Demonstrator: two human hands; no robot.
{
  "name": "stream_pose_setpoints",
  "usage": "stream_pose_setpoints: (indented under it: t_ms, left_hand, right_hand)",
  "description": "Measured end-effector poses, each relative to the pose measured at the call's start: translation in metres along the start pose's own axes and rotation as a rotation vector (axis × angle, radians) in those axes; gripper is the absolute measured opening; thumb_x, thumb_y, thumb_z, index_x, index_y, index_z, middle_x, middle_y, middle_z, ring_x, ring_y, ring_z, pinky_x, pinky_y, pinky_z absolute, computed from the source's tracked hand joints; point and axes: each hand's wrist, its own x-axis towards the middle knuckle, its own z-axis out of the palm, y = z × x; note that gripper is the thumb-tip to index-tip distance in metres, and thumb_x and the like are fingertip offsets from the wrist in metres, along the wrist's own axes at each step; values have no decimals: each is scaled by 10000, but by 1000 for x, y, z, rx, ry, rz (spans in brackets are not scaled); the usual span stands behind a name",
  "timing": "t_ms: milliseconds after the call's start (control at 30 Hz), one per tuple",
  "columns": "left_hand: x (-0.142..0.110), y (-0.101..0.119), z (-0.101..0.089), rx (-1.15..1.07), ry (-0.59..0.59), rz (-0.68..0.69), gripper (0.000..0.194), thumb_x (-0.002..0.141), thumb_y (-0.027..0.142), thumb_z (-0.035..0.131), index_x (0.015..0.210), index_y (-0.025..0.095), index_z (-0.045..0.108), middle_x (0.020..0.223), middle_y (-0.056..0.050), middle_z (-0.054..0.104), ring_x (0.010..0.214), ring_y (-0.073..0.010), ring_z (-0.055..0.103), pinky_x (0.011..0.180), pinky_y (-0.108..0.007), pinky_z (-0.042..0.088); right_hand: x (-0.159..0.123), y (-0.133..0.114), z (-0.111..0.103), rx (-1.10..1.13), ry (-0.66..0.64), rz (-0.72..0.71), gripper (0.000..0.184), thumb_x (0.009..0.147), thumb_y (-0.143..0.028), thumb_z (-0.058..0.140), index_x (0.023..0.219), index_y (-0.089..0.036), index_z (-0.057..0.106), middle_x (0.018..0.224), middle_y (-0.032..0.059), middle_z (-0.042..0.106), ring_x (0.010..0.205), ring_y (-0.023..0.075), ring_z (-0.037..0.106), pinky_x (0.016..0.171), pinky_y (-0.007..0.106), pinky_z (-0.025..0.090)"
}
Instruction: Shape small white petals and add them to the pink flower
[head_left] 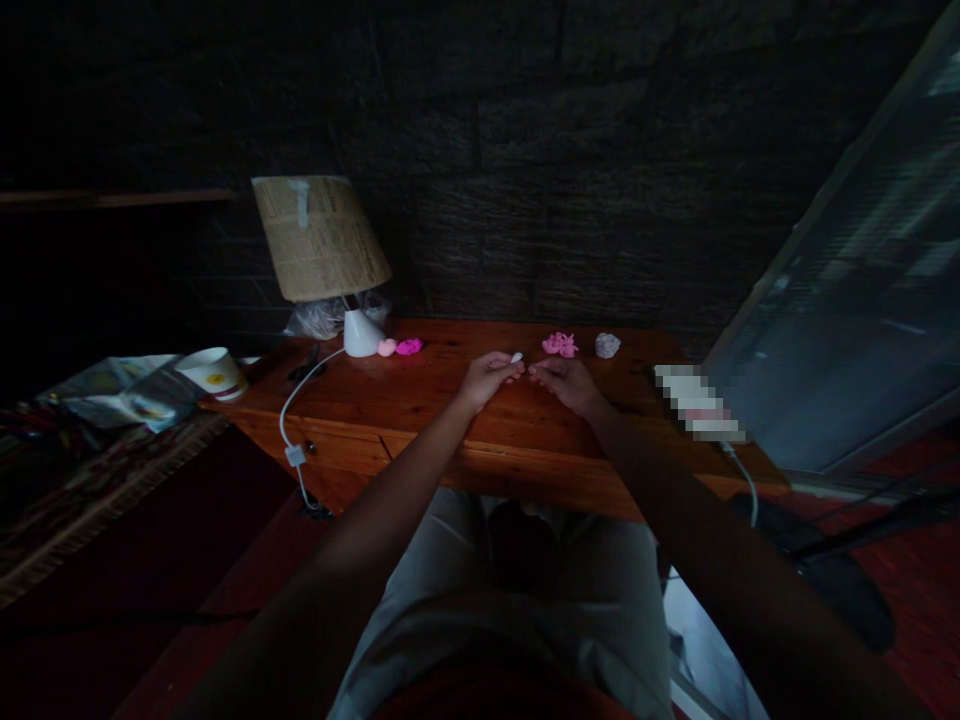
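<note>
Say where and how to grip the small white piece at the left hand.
Pinch the small white piece by its exposed upper end, probably from above or from the side of the right hand: it is small and pokes up above the fingers of the left hand, which seem to hide its lower part.

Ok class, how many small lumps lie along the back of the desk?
4: a pale pink lump beside the lamp, a magenta lump next to it, then farther right a bumpy pink lump and a whitish lump. Others could be hidden behind the lamp.
</note>
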Motion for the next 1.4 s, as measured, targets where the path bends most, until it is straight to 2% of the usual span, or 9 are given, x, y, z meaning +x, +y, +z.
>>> stream_pose_setpoints:
  t_ms: [267,600,967,1200,1400]
  left_hand:
    - [0,0,-1,10,-8,-1,415,518,411,886,755,158,659,743,-27,721,716,-128,630,724,-274,448]
    - [-1,1,1,7,1,-4,400,529,401,885,759,155,670,742,-24,720,715,-126,631,729,-274,451]
    - [-1,2,2,-6,10,-5,448,478,431,900,742,160,660,708,-14,714,685,-122,628,689,-262,446]
    - [-3,4,3,-10,8,-2,444,478,432,903,740,161,668,722,-18,728,678,-112,630,668,-242,444]
    - [-3,5,3,-9,8,-1,452,469,432,902,743,159,666,708,-9,719,675,-110,624,674,-243,445]
  right_hand:
    - [-2,-4,1,26,-3,6,410,672,-545,727,844,-173,737,791,64,747,688,178,628,625,305,474]
    - [-2,-6,0,2,-14,-21,341,684,-538,721,698,-197,719,722,54,734,667,182,634,661,318,495]
    - [-1,-2,3,14,1,-10,401,669,-593,721,718,-195,710,710,50,726,582,151,587,573,301,486]
    - [0,0,0,14,74,14,415,664,-586,734,781,-188,755,722,35,725,618,158,580,601,305,469]
    - [1,1,1,25,78,10,486,649,-584,740,908,-174,769,834,55,750,682,171,606,624,306,466]
